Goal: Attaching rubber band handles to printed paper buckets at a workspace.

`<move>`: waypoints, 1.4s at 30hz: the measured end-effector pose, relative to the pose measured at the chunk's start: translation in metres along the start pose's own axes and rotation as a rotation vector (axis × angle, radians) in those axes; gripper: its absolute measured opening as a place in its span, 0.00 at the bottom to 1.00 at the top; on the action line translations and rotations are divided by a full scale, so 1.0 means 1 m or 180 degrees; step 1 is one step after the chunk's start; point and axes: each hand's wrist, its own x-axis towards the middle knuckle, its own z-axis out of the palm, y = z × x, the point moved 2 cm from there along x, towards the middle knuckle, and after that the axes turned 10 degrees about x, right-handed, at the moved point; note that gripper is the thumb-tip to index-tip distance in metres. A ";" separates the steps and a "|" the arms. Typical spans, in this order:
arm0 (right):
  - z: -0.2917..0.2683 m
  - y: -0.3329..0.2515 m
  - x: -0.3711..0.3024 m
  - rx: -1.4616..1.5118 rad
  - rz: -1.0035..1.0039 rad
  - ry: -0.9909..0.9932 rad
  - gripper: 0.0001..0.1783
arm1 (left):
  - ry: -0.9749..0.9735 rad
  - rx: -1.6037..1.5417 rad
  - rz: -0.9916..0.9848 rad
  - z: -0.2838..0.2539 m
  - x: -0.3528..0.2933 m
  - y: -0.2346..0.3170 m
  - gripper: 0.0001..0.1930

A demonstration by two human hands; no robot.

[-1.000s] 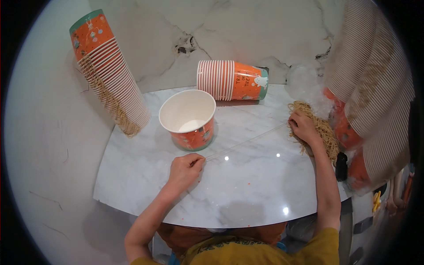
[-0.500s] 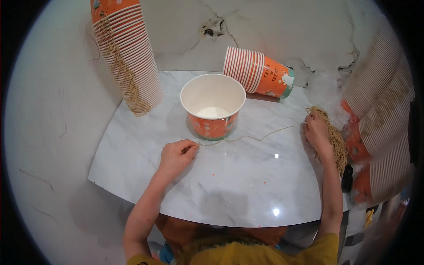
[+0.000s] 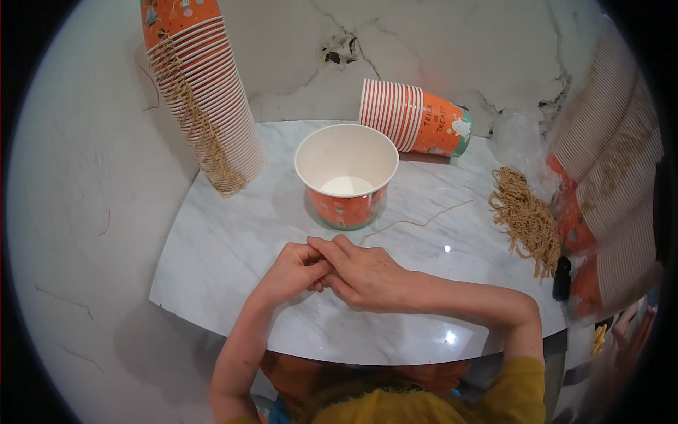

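My left hand (image 3: 292,273) is closed in a pinch just in front of the paper bucket, its fingertips partly covered. Over them lies my right hand (image 3: 367,275), fingers bent together against the left ones; whatever it grips is hidden. A thin tan string (image 3: 424,223) emerges from behind my joined fingers and trails loosely rightward over the tabletop. Just beyond my hands stands the single white-lined orange paper bucket (image 3: 346,210), upright and open at the top, with nothing seen inside. To the right, a tangled bundle of tan strings (image 3: 526,219) lies untouched.
A tall leaning stack of paper buckets (image 3: 205,106) with strings along its side rises at the left. Another stack (image 3: 417,120) lies sideways at the back of the marbled table (image 3: 212,283). Plastic-wrapped bucket stacks (image 3: 607,162) and a black object (image 3: 561,278) border the right.
My right hand has left the string bundle and swung left to meet my left hand. The left hand stays in front of the bucket. The view has shifted slightly.
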 end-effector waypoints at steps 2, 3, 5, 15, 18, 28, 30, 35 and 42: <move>0.001 0.001 0.003 -0.0142 0.0185 0.0108 0.31 | 0.0207 -0.0073 -0.0024 -0.002 -0.004 0.006 0.08; 0.000 0.001 0.004 -0.0139 0.0197 0.0102 0.31 | 0.0200 -0.0081 -0.0031 -0.004 -0.005 0.005 0.08; -0.007 0.003 0.000 0.0076 0.0125 0.0286 0.21 | 0.0264 -0.0292 0.0218 -0.006 -0.006 0.005 0.08; -0.009 0.010 -0.016 0.0593 0.0110 0.0794 0.07 | 0.0341 -0.0289 0.0159 -0.004 -0.011 0.014 0.07; -0.010 0.011 -0.017 0.0625 0.0043 0.0949 0.06 | 0.0222 -0.0212 0.0185 -0.002 -0.011 0.013 0.07; -0.016 0.010 -0.017 0.0493 -0.0108 0.1209 0.02 | 0.0437 -0.0672 0.0123 -0.006 -0.005 0.005 0.11; -0.015 0.008 -0.016 0.0431 -0.0200 0.1245 0.02 | 0.0334 -0.0750 0.0125 -0.003 -0.004 0.006 0.11; -0.012 0.011 -0.018 0.0191 -0.0491 0.1360 0.06 | 0.0335 -0.0452 0.0431 0.001 -0.007 0.007 0.09; -0.011 0.011 -0.018 0.0506 -0.0144 0.1255 0.04 | 0.0427 -0.0338 0.0542 0.004 -0.006 0.006 0.07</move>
